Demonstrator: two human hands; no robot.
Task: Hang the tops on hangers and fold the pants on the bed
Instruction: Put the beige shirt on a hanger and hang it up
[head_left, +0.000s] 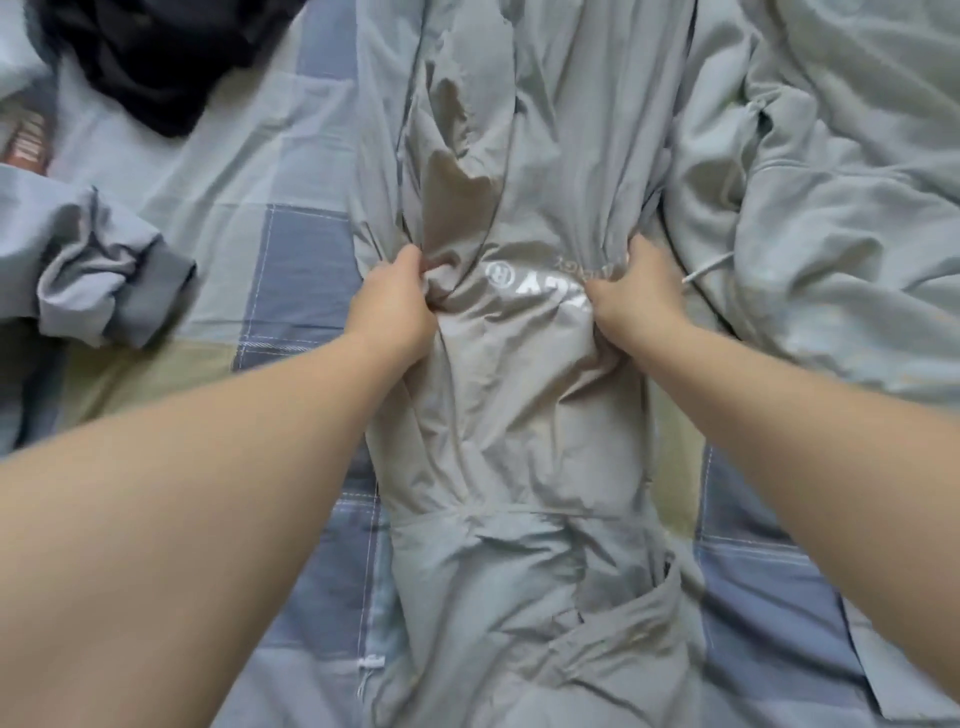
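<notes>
A light grey garment (519, 415) with white printed letters lies lengthwise down the middle of the bed, crumpled and bunched. My left hand (395, 301) grips a fold of its fabric on the left side of the print. My right hand (639, 291) grips the fabric on the right side of the print. Both hands are level with each other, and the cloth between them is pulled into creases. No hanger is in view.
The checked blue, pale and beige bedsheet (291, 280) lies underneath. A dark garment (156, 57) sits at the top left. A blue-grey sleeve with a cuff (104, 270) lies at the left. A pale grey hooded top with a drawstring (831, 208) is heaped at the right.
</notes>
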